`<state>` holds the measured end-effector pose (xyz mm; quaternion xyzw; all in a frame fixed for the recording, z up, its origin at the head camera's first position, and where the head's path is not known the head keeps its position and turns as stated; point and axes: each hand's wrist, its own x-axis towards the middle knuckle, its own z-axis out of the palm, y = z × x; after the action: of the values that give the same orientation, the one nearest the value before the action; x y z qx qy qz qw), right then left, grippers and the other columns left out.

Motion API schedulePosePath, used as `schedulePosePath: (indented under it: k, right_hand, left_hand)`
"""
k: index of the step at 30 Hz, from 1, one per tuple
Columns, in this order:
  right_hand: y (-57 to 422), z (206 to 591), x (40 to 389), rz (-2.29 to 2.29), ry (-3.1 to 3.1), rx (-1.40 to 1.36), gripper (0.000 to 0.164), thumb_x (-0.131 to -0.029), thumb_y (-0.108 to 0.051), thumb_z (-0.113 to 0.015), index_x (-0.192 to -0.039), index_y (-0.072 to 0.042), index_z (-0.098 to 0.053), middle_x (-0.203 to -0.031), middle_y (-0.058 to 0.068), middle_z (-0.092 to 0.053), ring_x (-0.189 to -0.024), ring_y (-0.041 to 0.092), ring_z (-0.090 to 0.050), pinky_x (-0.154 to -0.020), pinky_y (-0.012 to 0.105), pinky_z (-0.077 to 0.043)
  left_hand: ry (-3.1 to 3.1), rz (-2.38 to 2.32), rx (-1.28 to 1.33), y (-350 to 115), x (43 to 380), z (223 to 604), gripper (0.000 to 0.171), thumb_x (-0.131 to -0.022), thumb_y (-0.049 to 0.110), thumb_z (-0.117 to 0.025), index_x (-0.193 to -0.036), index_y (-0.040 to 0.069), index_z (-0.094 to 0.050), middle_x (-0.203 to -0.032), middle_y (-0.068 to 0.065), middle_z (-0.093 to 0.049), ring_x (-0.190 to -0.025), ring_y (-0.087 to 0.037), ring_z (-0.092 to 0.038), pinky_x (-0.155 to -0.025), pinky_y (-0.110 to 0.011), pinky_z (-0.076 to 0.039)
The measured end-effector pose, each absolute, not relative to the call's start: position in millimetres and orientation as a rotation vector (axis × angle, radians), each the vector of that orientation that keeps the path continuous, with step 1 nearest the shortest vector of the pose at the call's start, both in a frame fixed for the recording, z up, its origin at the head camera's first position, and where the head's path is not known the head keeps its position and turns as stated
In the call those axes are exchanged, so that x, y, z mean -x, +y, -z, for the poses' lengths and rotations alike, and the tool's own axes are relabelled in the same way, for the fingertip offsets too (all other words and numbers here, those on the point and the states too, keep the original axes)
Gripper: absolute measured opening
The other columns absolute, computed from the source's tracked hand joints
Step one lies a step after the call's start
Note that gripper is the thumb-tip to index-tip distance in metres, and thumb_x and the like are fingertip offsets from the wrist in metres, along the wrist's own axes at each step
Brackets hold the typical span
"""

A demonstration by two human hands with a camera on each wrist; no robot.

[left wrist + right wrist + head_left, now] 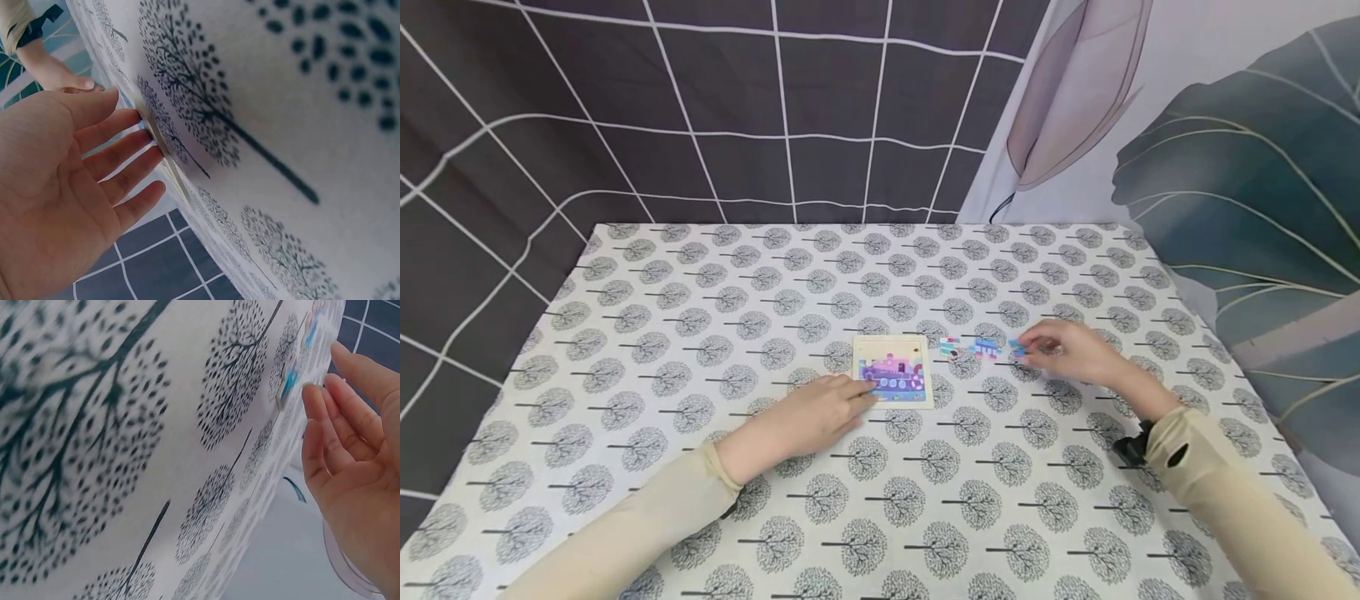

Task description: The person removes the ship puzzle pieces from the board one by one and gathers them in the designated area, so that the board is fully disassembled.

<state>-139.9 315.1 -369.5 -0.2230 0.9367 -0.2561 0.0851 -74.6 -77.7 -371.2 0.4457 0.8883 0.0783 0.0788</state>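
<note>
A small square jigsaw puzzle [891,379] in a pale frame lies on the table, its picture a purple-pink vehicle or boat; the upper strip inside the frame is plain cream. My left hand [829,414] rests its fingertips on the frame's left edge. In the left wrist view the fingers of this hand [81,169] are nearly straight against the thin board edge [159,134]. To the right of the board lie several loose colourful puzzle pieces [987,347]. My right hand [1070,354] is at the rightmost blue piece [289,381], fingers loosely bent, with a small gap from it in the right wrist view.
A white cloth [940,508] printed with grey trees covers the table. Behind it hangs a dark curtain [722,100] with white grid lines. At the right is a pale curtain with large leaves [1262,192].
</note>
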Motion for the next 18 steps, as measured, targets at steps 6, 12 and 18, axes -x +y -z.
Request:
schedulePosePath:
  k: [6,12,18]
  right_hand:
    - [305.6,365.6,147.2,0.786,2.824,0.772,0.028,-0.081,-0.015,-0.073,-0.105,-0.003,-0.067,-0.095,0.007,-0.069,-0.085,0.020,-0.064,-0.079,0.040,-0.056]
    - [294.0,361.6,152.9,0.780,2.820,0.775,0.032,-0.081,-0.020,-0.073,-0.108,-0.005,-0.066,-0.098,0.006,-0.069,-0.088,0.020,-0.064,-0.081,0.039,-0.055]
    - [275.3,357.1,158.4,0.803,2.832,0.813,0.035,-0.079,-0.019,-0.075,-0.109,-0.005,-0.066,-0.101,0.008,-0.068,-0.090,0.022,-0.064,-0.084,0.042,-0.054]
  left_hand:
    - [2.640,-0.214,-1.272,-75.3,73.9,372.2,0.043,-0.096,0.028,-0.049,-0.133,0.007,-0.050,-0.142,-0.010,-0.043,-0.128,-0.030,-0.045,-0.110,-0.042,-0.033]
    - [2.620,-0.218,-1.238,-74.9,73.7,372.9,0.045,-0.096,0.029,-0.048,-0.135,0.006,-0.048,-0.144,-0.009,-0.041,-0.130,-0.030,-0.042,-0.111,-0.043,-0.031]
    - [2.607,-0.200,-1.250,-76.5,76.0,373.7,0.047,-0.096,0.030,-0.049,-0.136,0.006,-0.047,-0.145,-0.009,-0.040,-0.130,-0.029,-0.041,-0.111,-0.042,-0.032]
